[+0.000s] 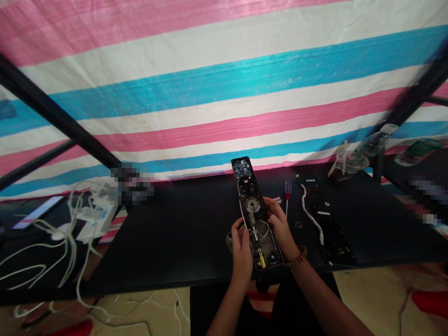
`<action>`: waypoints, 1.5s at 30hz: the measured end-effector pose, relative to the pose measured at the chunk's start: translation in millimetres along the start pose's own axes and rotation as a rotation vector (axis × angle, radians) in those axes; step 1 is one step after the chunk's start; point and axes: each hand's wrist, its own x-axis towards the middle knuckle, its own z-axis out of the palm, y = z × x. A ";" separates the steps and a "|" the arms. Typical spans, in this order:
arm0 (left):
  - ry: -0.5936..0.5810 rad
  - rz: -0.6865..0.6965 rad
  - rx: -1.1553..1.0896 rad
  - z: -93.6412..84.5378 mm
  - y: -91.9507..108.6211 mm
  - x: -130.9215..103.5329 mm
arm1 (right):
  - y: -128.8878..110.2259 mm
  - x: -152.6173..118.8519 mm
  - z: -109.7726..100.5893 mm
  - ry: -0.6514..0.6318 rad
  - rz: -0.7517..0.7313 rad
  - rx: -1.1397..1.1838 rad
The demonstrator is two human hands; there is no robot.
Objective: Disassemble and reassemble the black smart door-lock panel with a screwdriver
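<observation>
A long narrow black device (252,205) stands open towards me, showing a blue circuit board at its far end, a round metal part midway and a brass-coloured part near its lower end. My left hand (242,247) grips its left edge, and my right hand (281,227) holds the right edge. Both hands are closed around the casing. A beaded bracelet is on my right wrist. Just right of the device lies a screwdriver (287,191) with a purple and red handle. A small dark part (297,225) rests below it.
On the black table (168,233), a white cable (311,215) lies beside a long black panel (334,233). A plastic cup (346,165) and bottle (374,140) stand at the back right. Tangled white cables (68,233) are at the left. A striped sheet hangs behind.
</observation>
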 end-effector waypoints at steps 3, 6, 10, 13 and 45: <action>-0.034 -0.010 -0.015 0.5 -3.0 0.9 | 1.9 0.6 0.9 0.037 -0.027 -0.049; -0.037 0.005 0.007 1.1 -6.1 1.3 | 3.4 2.0 2.3 0.067 -0.030 -0.071; 0.007 0.068 0.077 1.6 -8.2 1.4 | 4.1 3.2 3.8 0.082 -0.036 -0.076; 0.027 0.088 0.075 1.2 -8.2 1.8 | 3.9 2.9 3.8 0.097 -0.048 -0.088; -0.216 0.031 -0.459 -6.3 -3.9 -7.4 | -9.1 -5.3 1.2 0.071 -0.081 -0.135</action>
